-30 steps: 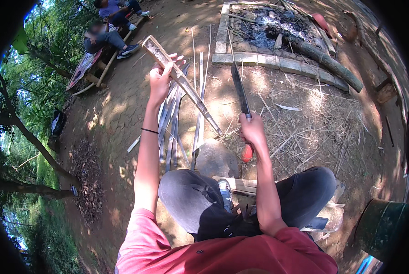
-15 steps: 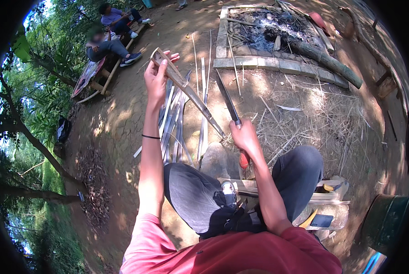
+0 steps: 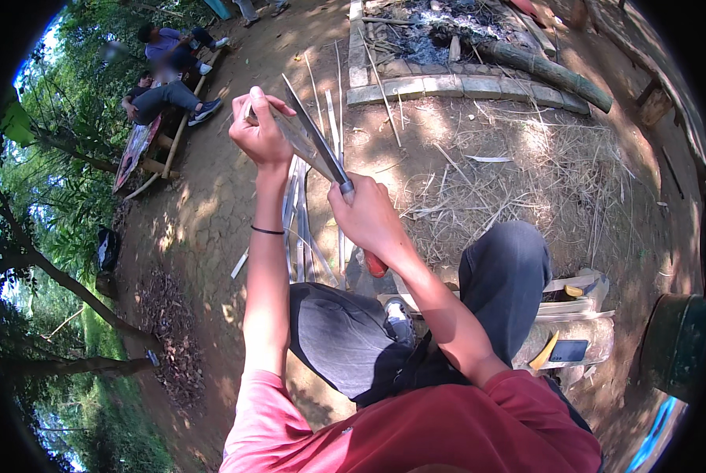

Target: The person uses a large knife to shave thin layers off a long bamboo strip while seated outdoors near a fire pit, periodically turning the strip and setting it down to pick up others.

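Note:
My left hand (image 3: 263, 130) is closed around the upper end of a split bamboo piece (image 3: 309, 153), which slants down to the right. The grip of a long machete (image 3: 315, 132) is in my right hand (image 3: 366, 213); the end of its red handle shows below my fist. The blade points up and left, lying along or just over the bamboo. Whether the edge touches it I cannot tell. The bamboo's lower end is hidden behind the machete and my right hand. Long, thin split strips (image 3: 296, 214) lie on the ground beyond my left knee.
Ahead is a brick-edged fire pit (image 3: 467, 85) with ash and a thick log (image 3: 538, 72). Shavings (image 3: 518, 181) litter the ground before it. At my right, a low block (image 3: 597, 344) bears a phone (image 3: 569, 351) and a yellow curved object (image 3: 543, 351). People sit on a bench (image 3: 181, 135) far left.
My right hand has moved left and up, bringing the machete blade from apart to along the bamboo. My left hand has turned and closed more tightly. The view has shifted slightly.

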A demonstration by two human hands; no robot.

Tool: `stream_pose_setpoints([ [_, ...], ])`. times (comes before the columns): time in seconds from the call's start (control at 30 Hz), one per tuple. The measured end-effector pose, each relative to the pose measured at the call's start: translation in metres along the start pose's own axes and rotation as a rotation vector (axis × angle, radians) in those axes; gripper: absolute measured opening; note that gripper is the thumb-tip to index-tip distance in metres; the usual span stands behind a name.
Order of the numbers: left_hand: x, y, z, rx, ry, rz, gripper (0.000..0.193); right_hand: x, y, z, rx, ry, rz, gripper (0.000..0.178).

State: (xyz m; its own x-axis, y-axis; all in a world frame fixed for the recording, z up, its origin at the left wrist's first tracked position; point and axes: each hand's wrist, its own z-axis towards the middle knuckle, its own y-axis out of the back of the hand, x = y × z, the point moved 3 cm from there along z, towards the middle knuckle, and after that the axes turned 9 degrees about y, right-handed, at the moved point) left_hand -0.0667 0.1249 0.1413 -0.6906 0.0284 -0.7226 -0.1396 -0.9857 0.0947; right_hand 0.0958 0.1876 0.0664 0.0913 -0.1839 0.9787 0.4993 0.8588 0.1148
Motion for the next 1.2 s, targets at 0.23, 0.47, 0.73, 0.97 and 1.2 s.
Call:
stream_pose_setpoints([
  [0.23, -0.01, 0.007, -0.015, -0.174, -0.117, 0.087, 0.044, -0.002, -0.022, -0.009, 0.048, 0.026, 0.001, 0.024],
  [0.47, -0.016, 0.01, -0.026, -0.211, -0.146, 0.189, 0.046, -0.045, -0.035, -0.022, 0.02, -0.027, -0.141, 0.026],
  [0.73, -0.018, 0.027, -0.036, -0.191, -0.08, 0.131, 0.046, -0.027, -0.045, -0.026, 0.022, 0.023, -0.048, 0.027],
  [0.97, -0.016, 0.042, -0.024, -0.142, 0.019, -0.037, 0.045, -0.105, -0.038, -0.017, 0.126, -0.18, -0.202, 0.03],
  [1.2, -0.023, 0.033, 0.002, 0.45, 0.278, -0.069, 0.048, -0.053, -0.005, 0.029, 0.023, -0.076, -0.073, 0.04],
])
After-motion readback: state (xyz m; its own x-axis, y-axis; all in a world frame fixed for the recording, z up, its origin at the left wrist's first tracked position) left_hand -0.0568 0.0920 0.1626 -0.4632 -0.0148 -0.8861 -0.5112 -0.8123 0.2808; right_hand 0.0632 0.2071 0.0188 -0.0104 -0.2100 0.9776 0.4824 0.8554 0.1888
